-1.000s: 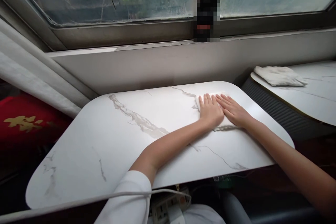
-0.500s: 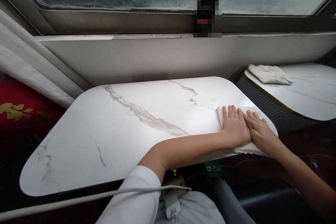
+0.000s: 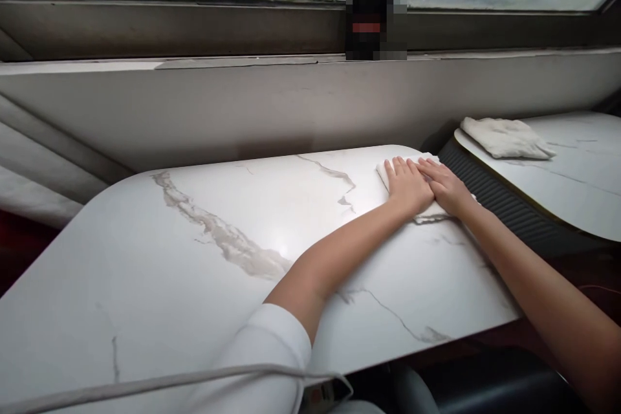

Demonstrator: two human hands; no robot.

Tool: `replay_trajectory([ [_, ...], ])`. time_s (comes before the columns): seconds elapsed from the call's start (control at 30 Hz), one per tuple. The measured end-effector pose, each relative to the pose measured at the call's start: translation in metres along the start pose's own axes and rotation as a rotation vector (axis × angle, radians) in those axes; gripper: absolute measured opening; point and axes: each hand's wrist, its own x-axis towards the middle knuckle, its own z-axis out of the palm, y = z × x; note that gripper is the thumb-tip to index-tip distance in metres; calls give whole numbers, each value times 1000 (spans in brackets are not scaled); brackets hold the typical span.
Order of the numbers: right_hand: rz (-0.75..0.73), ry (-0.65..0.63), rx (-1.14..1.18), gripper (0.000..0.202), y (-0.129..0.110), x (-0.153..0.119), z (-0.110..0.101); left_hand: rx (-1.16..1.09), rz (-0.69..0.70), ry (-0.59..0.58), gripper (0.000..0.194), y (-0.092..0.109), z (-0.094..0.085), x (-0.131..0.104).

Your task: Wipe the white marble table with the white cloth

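Both my hands lie flat on a folded white cloth at the far right corner of a white marble-patterned table. My left hand has its fingers stretched forward over the cloth's left part. Beside it and touching it, my right hand presses on the right part, fingers extended to the upper left. Neither hand grips the cloth; the palms rest on top. Parts of the cloth are hidden beneath the hands.
A second marble-patterned table stands to the right, with another folded white cloth on its near left corner. A grey wall panel runs behind, below windows. A pale cable crosses the front. A light curtain hangs at left.
My hands have slid the cloth away from me, from the table's near right edge to its far right corner. The view has moved closer over the table.
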Motion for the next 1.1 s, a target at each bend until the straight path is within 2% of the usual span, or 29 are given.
replay_trajectory([
  [0.13, -11, 21, 34, 58, 9, 48, 16, -13, -25, 10, 60, -21, 0, 40],
  [0.27, -32, -31, 68, 57, 19, 77, 23, 1, -72, 50, 60, -29, 6, 63],
  [0.4, -49, -88, 75, 56, 27, 81, 21, 11, -100, 88, 58, -26, 11, 67],
  [0.57, -44, -87, 20, 55, 16, 61, 13, 35, -64, 97, 57, -24, 10, 55],
  [0.67, -18, -62, -13, 55, 6, 37, 6, 34, -26, 95, 56, -18, 8, 37],
  [0.77, -20, -51, -54, 54, -4, -2, -3, 15, 29, 101, 56, -6, 6, 7],
  [0.93, -88, -50, -88, 56, -34, -94, -26, -1, 183, 86, 57, 10, -2, -73],
  [1.03, -120, -63, -100, 58, -62, -147, -39, -11, 265, 47, 59, 10, -13, -124],
  [1.1, -106, -59, -114, 60, -79, -170, -43, -31, 314, 18, 59, 5, -20, -149],
])
